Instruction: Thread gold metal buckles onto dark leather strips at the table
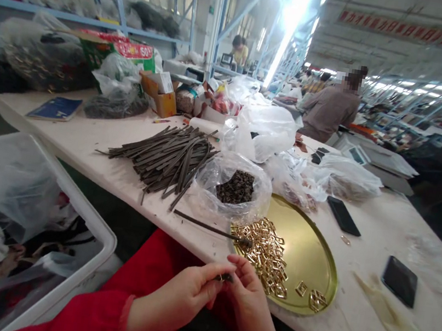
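My left hand and my right hand meet at the near table edge, fingers pinched together. Between the fingertips is a small dark strap piece with a metallic glint; most of it is hidden. Just beyond my right hand, a gold oval tray holds a heap of small gold buckles. One dark strap lies with its end over the tray's rim. Behind it, an opened clear plastic bag contains small dark pieces. A pile of dark straps lies to its left.
A white bin with bags and scraps stands at left, below the table. Two phones lie at right. Farther back are plastic bags, a cardboard box and a blue booklet. A co-worker stands beyond.
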`<state>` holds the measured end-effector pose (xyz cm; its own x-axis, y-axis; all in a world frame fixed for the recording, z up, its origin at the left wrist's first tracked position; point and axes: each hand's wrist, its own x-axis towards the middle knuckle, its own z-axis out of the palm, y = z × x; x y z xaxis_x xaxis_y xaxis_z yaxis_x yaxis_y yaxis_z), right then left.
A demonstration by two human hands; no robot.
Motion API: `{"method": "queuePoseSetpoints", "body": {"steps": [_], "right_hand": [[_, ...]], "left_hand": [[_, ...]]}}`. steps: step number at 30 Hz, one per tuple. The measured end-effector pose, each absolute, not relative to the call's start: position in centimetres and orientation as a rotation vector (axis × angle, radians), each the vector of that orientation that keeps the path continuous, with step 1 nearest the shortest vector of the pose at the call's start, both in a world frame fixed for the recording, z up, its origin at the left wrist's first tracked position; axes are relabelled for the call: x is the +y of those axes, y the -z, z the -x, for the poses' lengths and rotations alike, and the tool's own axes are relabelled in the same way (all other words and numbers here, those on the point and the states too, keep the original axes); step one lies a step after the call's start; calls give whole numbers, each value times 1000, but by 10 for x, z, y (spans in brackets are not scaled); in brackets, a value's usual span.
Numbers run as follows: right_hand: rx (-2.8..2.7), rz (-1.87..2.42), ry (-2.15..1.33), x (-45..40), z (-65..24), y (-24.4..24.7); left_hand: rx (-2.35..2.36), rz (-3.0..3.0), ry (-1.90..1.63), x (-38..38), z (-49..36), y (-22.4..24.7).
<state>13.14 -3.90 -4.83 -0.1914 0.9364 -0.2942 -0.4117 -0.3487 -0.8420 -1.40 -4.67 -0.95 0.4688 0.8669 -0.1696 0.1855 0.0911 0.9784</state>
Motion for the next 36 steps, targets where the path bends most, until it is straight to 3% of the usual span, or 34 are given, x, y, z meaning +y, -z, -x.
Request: {"method": "queuePoseSetpoints", "body": {"steps": [7, 9, 13, 16, 25, 31, 36], "right_hand": [[-1035, 1134, -1782, 7, -133, 48], [-1307, 1232, -1536, 43, -140, 44], [-1879, 1477, -650, 132, -143, 44], [-2030, 1514, -538, 178, -127, 51], [-2033, 1515, -563, 178, -122, 41], [-1621, 1222, -1252, 98, -129, 22], [-1579, 1208, -1143, 53, -129, 19]], "left_hand": [[951, -1247, -729, -15, 21, 31], [987, -1175, -726, -5, 24, 38], [1052, -1101, -737, 15, 29, 43], [1067, -1041, -745, 25, 30, 44], [1103, -1049, -854, 53, 36, 41], [1193, -1191, -898, 66, 32, 26], [1194, -1348, -833, 47, 26, 26]]}}
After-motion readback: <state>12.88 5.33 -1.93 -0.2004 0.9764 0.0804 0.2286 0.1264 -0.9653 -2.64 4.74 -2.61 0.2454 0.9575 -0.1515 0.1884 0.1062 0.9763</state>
